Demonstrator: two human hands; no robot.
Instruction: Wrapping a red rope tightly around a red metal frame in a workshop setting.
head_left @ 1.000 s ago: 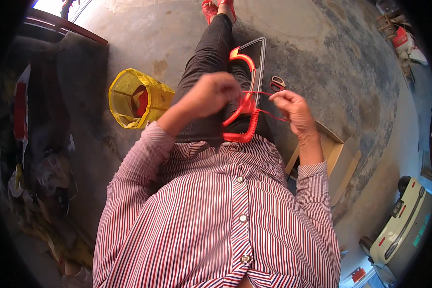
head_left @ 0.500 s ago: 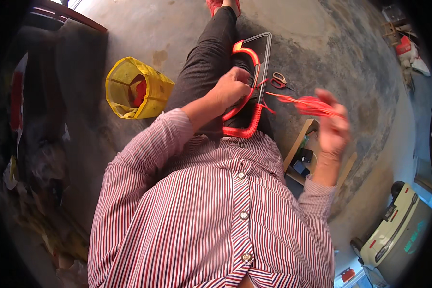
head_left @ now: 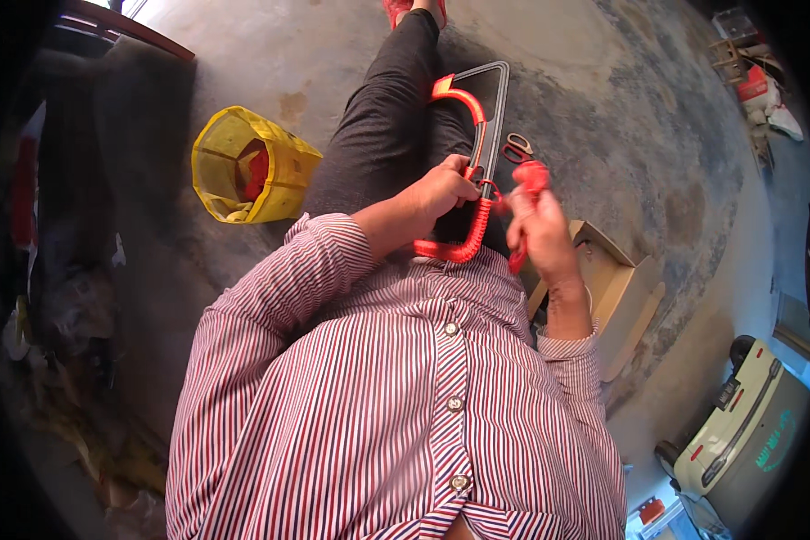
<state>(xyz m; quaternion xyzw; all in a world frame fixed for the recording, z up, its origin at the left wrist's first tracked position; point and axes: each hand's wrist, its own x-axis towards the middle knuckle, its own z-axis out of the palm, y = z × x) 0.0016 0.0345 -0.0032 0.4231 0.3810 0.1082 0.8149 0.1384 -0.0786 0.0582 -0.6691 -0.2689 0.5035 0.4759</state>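
Across my lap lies a grey metal frame (head_left: 499, 112) of bent tubing, parts of it wound closely with red cord (head_left: 477, 236). My left hand (head_left: 443, 191) is closed on the frame's near part, thumb and fingers pinching it where the winding ends. Just right of the frame, my right hand (head_left: 544, 236) is closed around a bundle of loose red cord (head_left: 533, 176), which sticks out above the fist. A tail of the cord hangs below this hand. Motion slightly blurs the right hand and bundle.
Scissors (head_left: 517, 147) with dark red and tan handles lie beyond my right hand. An open cardboard box (head_left: 616, 301) stands beside my right forearm. To the left is a yellow bag-like bin (head_left: 288, 175) with red stuff inside. A pale suitcase (head_left: 738, 423) stands at lower right.
My right hand has come left and inward with the red cord bundle, from well out to the side to close beside the frame. My left hand has shifted slightly right along the frame.
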